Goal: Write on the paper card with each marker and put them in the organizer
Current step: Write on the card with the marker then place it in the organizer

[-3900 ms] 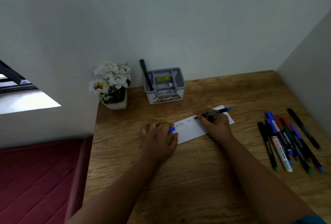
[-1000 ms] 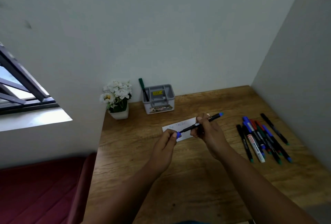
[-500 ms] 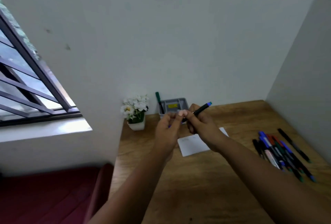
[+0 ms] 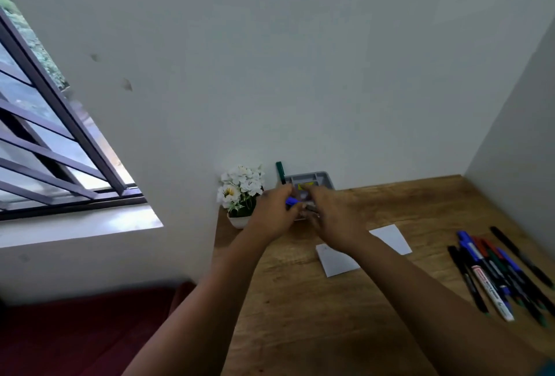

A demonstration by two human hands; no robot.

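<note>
The left hand (image 4: 274,215) has a narrow grip pinching a small blue plastic marker cap (image 4: 290,201); the right hand (image 4: 333,218) curls around a slim dark marker barrel (image 4: 310,208), mostly hidden. Both hands partly block the grey plastic compartmented organizer (image 4: 318,179) at 12 o'clock. The white rectangular paper card (image 4: 336,260) lies flat at 4 o'clock on the grained wooden worktop (image 4: 300,315); loose markers (image 4: 495,270) lie farther right.

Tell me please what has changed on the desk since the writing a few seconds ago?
Both hands left the paper card and moved up to the gray organizer. The left hand holds the blue cap at the marker gripped by the right hand. The green marker in the organizer and the loose markers stayed put.
</note>
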